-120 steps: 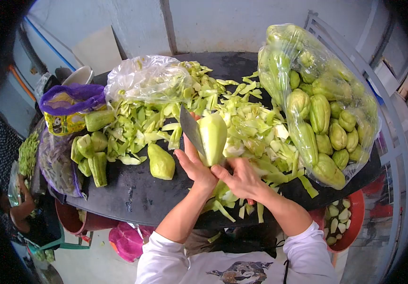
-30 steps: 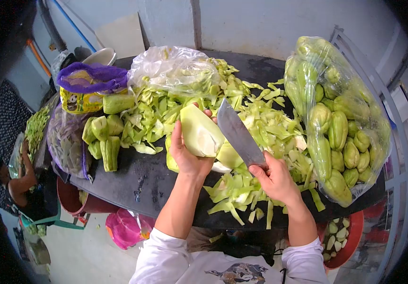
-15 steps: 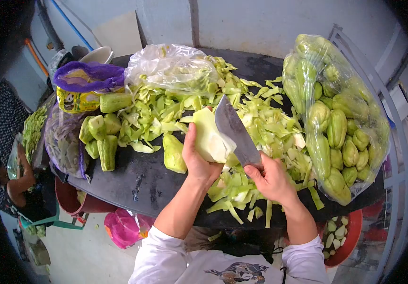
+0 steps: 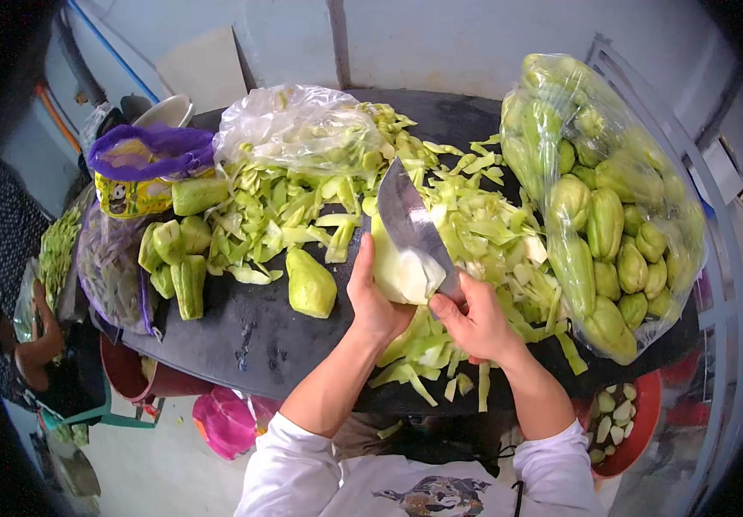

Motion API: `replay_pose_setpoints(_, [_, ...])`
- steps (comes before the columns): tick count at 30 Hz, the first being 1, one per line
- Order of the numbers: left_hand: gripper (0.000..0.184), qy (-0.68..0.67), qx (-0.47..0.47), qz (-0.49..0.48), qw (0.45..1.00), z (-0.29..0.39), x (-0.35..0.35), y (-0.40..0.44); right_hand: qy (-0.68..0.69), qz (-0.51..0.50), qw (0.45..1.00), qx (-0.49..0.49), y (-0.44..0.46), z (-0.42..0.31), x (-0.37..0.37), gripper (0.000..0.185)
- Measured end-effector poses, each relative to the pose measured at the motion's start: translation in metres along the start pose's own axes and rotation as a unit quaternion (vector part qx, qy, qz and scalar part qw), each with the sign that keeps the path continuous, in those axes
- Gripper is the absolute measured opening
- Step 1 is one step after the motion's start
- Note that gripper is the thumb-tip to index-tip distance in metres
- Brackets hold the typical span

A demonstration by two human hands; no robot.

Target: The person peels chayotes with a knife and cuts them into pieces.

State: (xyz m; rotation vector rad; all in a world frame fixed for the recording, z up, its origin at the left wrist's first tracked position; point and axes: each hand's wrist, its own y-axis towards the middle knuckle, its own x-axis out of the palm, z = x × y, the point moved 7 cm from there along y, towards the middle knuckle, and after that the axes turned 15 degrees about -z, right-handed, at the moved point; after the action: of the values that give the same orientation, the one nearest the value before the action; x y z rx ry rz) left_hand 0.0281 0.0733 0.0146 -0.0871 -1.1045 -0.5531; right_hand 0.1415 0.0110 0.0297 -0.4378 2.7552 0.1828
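Note:
My left hand (image 4: 378, 297) is closed around a pale, peeled chayote (image 4: 404, 277), holding it above the table with its whitish end toward me. My right hand (image 4: 477, 320) grips a broad-bladed knife (image 4: 409, 205) near the base of its blade. The blade points up and away, lying against the chayote's right side and hiding part of it. Beneath both hands spreads a heap of green peelings (image 4: 483, 228). To the left of my left hand, a single green chayote (image 4: 311, 284) rests on the dark table (image 4: 216, 340).
A clear plastic bag of chayotes (image 4: 608, 215) stands on the right. Several chayotes (image 4: 183, 246) are grouped at left beside a purple mesh bag (image 4: 117, 267). A crumpled plastic bag (image 4: 298, 129) lies at the back. Below right is a red basin (image 4: 645, 431); another person (image 4: 35, 353) is at far left.
The chayote has turned in my left hand, and its whitish end now faces me more. My right hand and the knife have moved slightly left and closer against it.

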Motion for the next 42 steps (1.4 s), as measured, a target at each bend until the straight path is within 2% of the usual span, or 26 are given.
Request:
replay_pose_setpoints(2, [0.056,0.001,-0.005,0.036,0.999,0.001,0.0,-0.001,-0.002,0.005,1.0,-0.007,0.001,0.002,-0.002,0.034])
replay_pose_setpoints(3, [0.056,0.003,-0.007,0.034,0.999,0.001,0.0,0.001,-0.029,0.038,0.999,-0.015,0.0,0.0,-0.006,0.031])
replay_pose_setpoints(5, [0.056,0.045,0.066,0.026,0.997,0.013,-0.003,0.003,-0.055,0.073,0.996,-0.023,-0.001,0.002,-0.01,0.028])
replay_pose_setpoints(6, [0.056,0.046,0.065,0.024,0.997,0.015,-0.006,0.006,-0.121,0.098,0.987,-0.037,-0.003,0.0,-0.011,0.024])
replay_pose_setpoints(7, [0.054,0.03,0.103,0.018,0.994,0.023,-0.008,0.008,-0.186,0.123,0.973,-0.052,-0.005,-0.004,-0.011,0.021])
replay_pose_setpoints(8, [0.053,0.015,0.142,0.012,0.99,0.032,-0.011,0.01,-0.185,0.123,0.973,-0.054,-0.006,-0.005,-0.008,0.021])
replay_pose_setpoints(9, [0.049,-0.014,0.167,0.058,0.984,0.039,-0.021,0.01,-0.272,0.105,0.955,-0.06,-0.007,-0.011,0.0,0.018])
replay_pose_setpoints(11, [0.048,0.015,0.19,0.093,0.977,0.051,-0.027,0.008,-0.415,0.075,0.904,-0.073,-0.009,-0.012,0.019,0.014])
replay_pose_setpoints(12, [0.047,0.041,0.21,0.128,0.968,0.059,-0.031,0.004,-0.414,0.073,0.904,-0.075,-0.01,-0.016,0.023,0.014])
replay_pose_setpoints(13, [0.048,0.0,0.231,0.047,0.972,0.063,-0.033,0.008,-0.445,0.061,0.89,-0.078,-0.011,-0.026,0.029,0.016])
replay_pose_setpoints(15, [0.047,0.0,0.252,0.043,0.967,0.07,-0.036,0.006,-0.497,0.032,0.864,-0.077,-0.011,-0.025,0.04,0.026])
replay_pose_setpoints(20, [0.047,0.005,0.291,0.035,0.956,0.083,-0.033,0.003,-0.496,0.019,0.865,-0.079,-0.01,-0.025,0.045,0.023])
replay_pose_setpoints(33, [0.047,0.025,0.308,0.074,0.948,0.09,-0.032,-0.003,-0.5,0.027,0.86,-0.095,-0.009,-0.026,0.051,0.019])
replay_pose_setpoints(42, [0.048,0.02,0.292,0.026,0.956,0.078,-0.027,0.0,-0.495,0.018,0.865,-0.078,-0.008,-0.02,0.05,0.018])
